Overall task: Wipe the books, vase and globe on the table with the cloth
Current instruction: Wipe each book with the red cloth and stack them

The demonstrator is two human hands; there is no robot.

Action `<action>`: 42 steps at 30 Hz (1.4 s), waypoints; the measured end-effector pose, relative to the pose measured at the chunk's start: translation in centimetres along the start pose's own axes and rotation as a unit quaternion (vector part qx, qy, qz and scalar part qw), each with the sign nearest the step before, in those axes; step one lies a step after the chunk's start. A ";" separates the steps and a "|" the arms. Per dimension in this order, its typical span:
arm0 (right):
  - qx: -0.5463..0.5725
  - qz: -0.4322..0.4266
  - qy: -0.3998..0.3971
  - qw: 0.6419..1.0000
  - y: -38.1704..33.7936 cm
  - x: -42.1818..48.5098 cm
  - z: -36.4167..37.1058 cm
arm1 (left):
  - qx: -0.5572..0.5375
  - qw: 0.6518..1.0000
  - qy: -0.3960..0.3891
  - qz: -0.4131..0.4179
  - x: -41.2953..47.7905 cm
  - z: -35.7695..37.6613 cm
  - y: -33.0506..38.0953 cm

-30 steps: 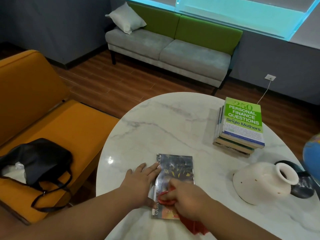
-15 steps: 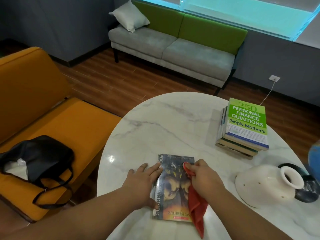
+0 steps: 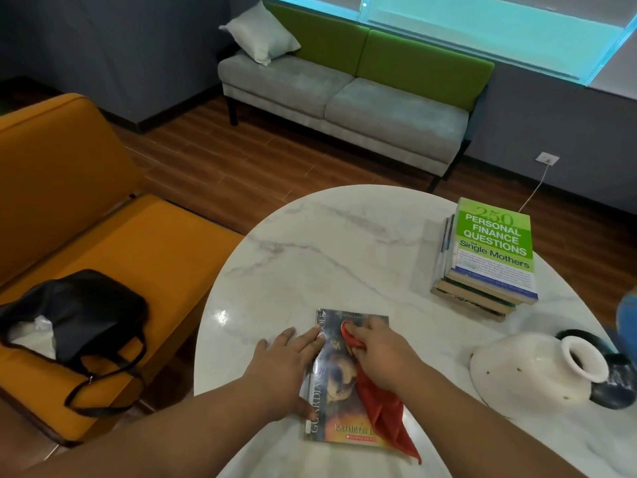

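Books: we count one book [image 3: 332, 377], one stack [image 3: 493, 250]; left hand [image 3: 286, 367] lies flat on the book, right hand [image 3: 379, 353] grips one cloth [image 3: 382, 412].

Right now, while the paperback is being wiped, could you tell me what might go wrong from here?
1. The vase lies on its side close to the right forearm; a wide stroke might set it rolling.
2. The left hand only presses flat on the paperback, which may slide on the glossy table.
3. The book stack sits unevenly near the far rim and could topple when handled.
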State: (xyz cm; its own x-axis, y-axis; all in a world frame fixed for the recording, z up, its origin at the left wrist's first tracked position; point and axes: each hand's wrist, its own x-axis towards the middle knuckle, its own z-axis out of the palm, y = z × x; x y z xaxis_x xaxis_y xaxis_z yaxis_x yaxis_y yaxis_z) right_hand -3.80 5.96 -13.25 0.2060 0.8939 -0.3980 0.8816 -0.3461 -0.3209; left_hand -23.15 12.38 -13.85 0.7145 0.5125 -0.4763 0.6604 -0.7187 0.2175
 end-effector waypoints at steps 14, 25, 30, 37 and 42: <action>-0.046 -0.036 0.002 0.998 0.8 1.1 -0.9 | -0.011 1.000 0.003 0.000 -0.1 0.1 -0.1; -0.066 -0.089 0.014 0.994 2.5 -1.1 -1.9 | 0.004 1.000 0.011 0.003 0.0 0.3 -0.1; -0.096 -0.052 0.074 0.991 1.3 0.4 -0.4 | 0.014 1.000 0.016 -0.008 -0.3 0.6 -0.1; -0.103 -0.190 0.015 0.976 1.0 -0.6 -0.1 | -0.008 0.999 0.013 -0.048 -0.9 1.1 0.1; -0.136 -0.108 0.089 0.981 1.1 1.7 0.5 | -0.010 0.998 0.011 -0.055 -1.0 1.0 0.1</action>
State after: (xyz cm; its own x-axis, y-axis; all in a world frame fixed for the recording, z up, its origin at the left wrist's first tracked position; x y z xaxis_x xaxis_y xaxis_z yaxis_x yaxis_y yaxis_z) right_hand -2.74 7.00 -14.73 0.0510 0.9822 -0.1808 0.9886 -0.0753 -0.1301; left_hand -24.00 11.35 -14.22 0.6419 0.5987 -0.4790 0.7399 -0.6475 0.1823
